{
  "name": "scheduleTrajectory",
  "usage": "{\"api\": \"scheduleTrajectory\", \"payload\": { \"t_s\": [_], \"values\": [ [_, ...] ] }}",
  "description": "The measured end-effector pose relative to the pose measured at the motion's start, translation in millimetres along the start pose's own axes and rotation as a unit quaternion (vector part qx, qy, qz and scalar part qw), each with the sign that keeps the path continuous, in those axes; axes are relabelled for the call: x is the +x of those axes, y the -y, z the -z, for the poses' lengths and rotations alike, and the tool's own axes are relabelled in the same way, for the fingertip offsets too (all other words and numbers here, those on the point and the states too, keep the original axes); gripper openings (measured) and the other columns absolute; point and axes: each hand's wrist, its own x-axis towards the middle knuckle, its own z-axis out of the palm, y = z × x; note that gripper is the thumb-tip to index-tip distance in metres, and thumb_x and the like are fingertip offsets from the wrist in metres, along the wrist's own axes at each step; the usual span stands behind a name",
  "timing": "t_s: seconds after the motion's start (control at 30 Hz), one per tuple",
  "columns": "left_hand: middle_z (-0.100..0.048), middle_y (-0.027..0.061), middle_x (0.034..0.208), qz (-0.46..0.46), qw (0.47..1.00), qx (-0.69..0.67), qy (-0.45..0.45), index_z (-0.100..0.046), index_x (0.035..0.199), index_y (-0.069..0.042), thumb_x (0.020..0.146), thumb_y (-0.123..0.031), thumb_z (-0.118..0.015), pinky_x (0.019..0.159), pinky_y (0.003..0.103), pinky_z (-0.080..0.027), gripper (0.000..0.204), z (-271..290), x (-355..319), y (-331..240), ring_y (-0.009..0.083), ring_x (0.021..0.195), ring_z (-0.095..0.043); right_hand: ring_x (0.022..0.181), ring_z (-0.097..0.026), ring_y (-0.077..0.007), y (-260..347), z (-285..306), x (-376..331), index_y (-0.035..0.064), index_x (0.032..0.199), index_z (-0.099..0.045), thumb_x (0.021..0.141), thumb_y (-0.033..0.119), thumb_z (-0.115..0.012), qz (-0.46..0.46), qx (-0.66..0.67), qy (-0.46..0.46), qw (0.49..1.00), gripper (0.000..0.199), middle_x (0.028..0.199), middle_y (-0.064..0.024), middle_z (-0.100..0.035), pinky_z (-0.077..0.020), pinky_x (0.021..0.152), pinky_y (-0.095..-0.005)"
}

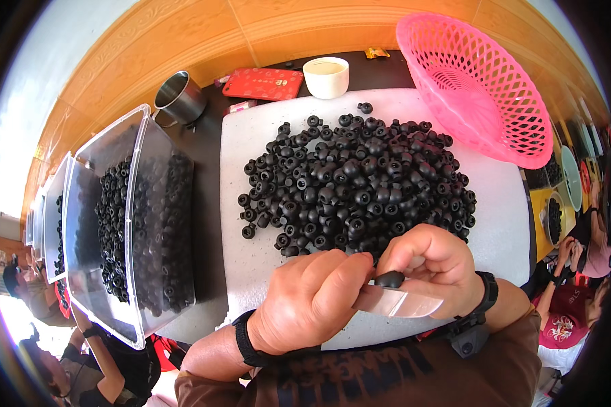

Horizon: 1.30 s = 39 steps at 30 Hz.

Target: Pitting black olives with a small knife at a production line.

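My left hand (pixel 312 298) is closed around the hidden handle of a knife, and its short silver blade (pixel 404 303) points to the right. Just above the blade, my right hand (pixel 433 268) pinches a small black rounded part (pixel 390 279), which looks like rubber or plastic. The blade's edge is close to this part; whether it touches cannot be made out. Beyond both hands, a wide heap of similar black parts (pixel 360 176) lies on a white foam board (pixel 241 278). Many of them show a round hole.
Left of the board stands a clear plastic bin (pixel 142 224) of black parts. A metal mug (pixel 180 97), a red phone-like case (pixel 263 83) and a white cup (pixel 326 78) line the back. A pink basket (pixel 475 88) leans at the right. Other people sit at both sides.
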Motion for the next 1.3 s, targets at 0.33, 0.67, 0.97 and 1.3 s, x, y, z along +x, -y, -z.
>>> {"api": "scheduleTrajectory", "payload": {
  "t_s": [0.33,0.67,0.97,1.3],
  "values": [
    [-0.056,0.0099,0.069,0.222,0.968,-0.009,-0.120,-0.051,0.091,0.001,0.086,-0.002,-0.053,0.049,0.027,-0.042,0.006,12,13,5,0.0182,0.051,-0.053,0.070,-0.063,-0.0209,19,-9,2,0.0017,0.090,-0.058,0.076,0.001,-0.068,0.042,-0.262,0.116,0.957,0.018,0.081,-0.0136,-0.062,-0.0490,0.059,-0.0289],
    [-0.050,-0.0028,0.079,0.337,0.814,-0.471,0.049,-0.051,0.093,-0.003,0.091,-0.015,-0.052,0.064,0.020,-0.037,0.012,28,8,-16,0.0038,0.073,-0.042,0.073,-0.054,-0.0076,2,-2,1,-0.0004,0.104,-0.045,0.085,-0.001,-0.056,0.026,-0.030,0.002,0.999,0.023,0.090,-0.0065,-0.057,-0.0452,0.064,-0.0203],
    [-0.040,-0.0057,0.073,0.292,0.822,-0.477,0.108,-0.050,0.087,-0.006,0.092,-0.021,-0.052,0.059,0.020,-0.032,0.017,30,8,-13,0.0026,0.069,-0.033,0.077,-0.052,-0.0058,-4,-6,5,0.0000,0.103,-0.046,0.084,0.000,-0.059,0.035,-0.123,0.010,0.992,0.024,0.092,-0.0043,-0.056,-0.0426,0.068,-0.0209],
    [-0.038,-0.0053,0.056,0.415,0.632,-0.655,0.011,-0.048,0.083,-0.008,0.094,-0.025,-0.043,0.038,0.020,-0.022,0.020,12,4,11,0.0022,0.042,-0.027,0.060,-0.049,-0.0030,14,-33,28,0.0024,0.098,-0.052,0.082,0.005,-0.062,-0.103,-0.094,-0.124,0.982,0.019,0.075,-0.0001,-0.057,-0.0400,0.051,-0.0174]
  ]
}}
